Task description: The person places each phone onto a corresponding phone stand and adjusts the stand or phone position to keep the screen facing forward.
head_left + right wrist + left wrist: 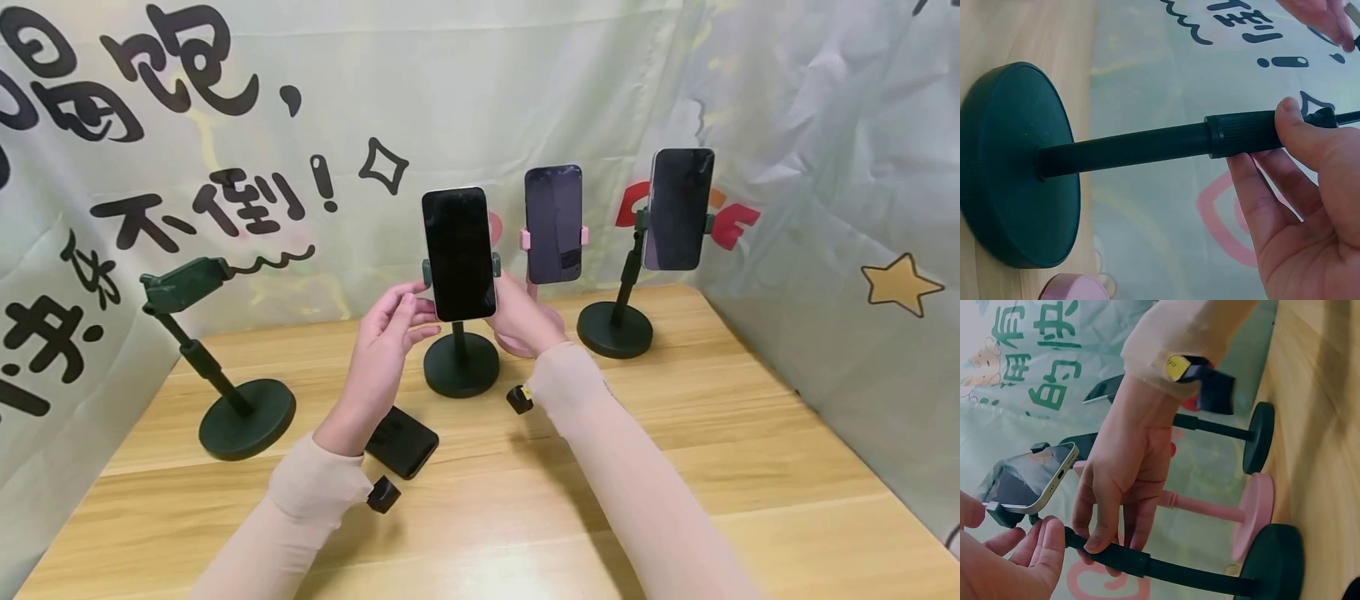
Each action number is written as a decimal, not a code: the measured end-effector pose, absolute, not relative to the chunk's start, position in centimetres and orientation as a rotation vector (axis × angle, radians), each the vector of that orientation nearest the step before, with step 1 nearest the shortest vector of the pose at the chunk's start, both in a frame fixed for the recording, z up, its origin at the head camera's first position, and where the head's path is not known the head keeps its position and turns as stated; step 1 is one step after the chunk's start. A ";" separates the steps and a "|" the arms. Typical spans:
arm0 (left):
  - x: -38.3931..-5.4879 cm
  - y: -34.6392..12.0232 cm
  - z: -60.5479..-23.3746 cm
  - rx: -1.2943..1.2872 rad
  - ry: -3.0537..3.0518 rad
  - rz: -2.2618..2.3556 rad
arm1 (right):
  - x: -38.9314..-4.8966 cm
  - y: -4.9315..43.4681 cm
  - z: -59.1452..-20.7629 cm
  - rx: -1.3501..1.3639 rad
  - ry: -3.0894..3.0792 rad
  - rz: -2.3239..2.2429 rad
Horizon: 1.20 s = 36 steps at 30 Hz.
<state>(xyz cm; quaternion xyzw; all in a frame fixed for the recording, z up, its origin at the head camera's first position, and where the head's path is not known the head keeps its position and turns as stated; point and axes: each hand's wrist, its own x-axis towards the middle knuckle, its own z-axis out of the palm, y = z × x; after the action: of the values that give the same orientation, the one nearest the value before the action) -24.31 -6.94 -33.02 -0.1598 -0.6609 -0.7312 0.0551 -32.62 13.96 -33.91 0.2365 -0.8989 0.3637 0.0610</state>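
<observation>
A dark green phone stand stands in the middle, its clamp holding a black-screened phone upright. My right hand reaches behind that phone. In the right wrist view, its thumb and fingers grip the ribbed collar on the stand's pole. My left hand is at the phone's lower left, fingers loosely extended by the clamp; whether they touch it is hard to tell. Below my left wrist a black phone lies on the table, partly hidden by the wrist.
At left stands a green phone stand without a phone, its head tilted flat. To the right are a pink stand with a phone and another green stand with a phone. A printed cloth hangs behind the wooden table.
</observation>
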 end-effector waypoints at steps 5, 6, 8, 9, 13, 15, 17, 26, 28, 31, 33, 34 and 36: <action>-24.1 -7.6 -33.4 -0.489 -2.042 -2.196 | -33.7 13.1 -33.9 0.697 -2.686 1.055; -24.1 -7.8 -33.5 -0.489 -2.048 -2.192 | -33.8 13.0 -34.0 0.690 -2.680 1.039; -24.0 -8.0 -33.7 -0.489 -2.059 -2.188 | -34.1 12.8 -34.1 0.688 -2.663 1.012; -24.0 -8.1 -33.8 -0.489 -2.061 -2.190 | -34.3 12.6 -34.2 0.688 -2.652 1.006; -23.8 -8.4 -34.0 -0.503 -2.082 -2.190 | -34.9 12.3 -34.5 0.702 -2.606 1.006; -23.7 -8.5 -34.1 -0.507 -2.090 -2.193 | -35.1 12.2 -34.6 0.706 -2.595 1.011; -23.6 -8.5 -34.2 -0.510 -2.098 -2.195 | -35.4 12.1 -34.6 0.701 -2.604 1.024; -22.5 -8.6 -34.3 -0.570 -2.168 -2.138 | -36.3 11.4 -34.4 0.635 -2.651 1.033; -22.3 -8.6 -34.3 -0.590 -2.185 -2.116 | -36.5 11.3 -34.4 0.629 -2.652 1.028; -22.1 -8.7 -34.4 -0.599 -2.200 -2.100 | -36.7 11.2 -34.3 0.620 -2.647 1.008; -22.0 -8.8 -34.5 -0.595 -2.211 -2.091 | -36.7 11.1 -34.3 0.620 -2.647 1.008; -22.0 -8.8 -34.6 -0.592 -2.217 -2.089 | -36.7 11.1 -34.3 0.618 -2.645 1.006; -22.0 -8.9 -34.6 -0.585 -2.226 -2.088 | -36.7 11.1 -34.3 0.621 -2.648 1.019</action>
<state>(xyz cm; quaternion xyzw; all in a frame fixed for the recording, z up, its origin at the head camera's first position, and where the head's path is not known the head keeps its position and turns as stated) -21.96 -8.93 -34.64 -0.1884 -0.7162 -0.6718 0.0170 -36.70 11.05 -34.25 0.2123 -0.9052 0.3485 0.1184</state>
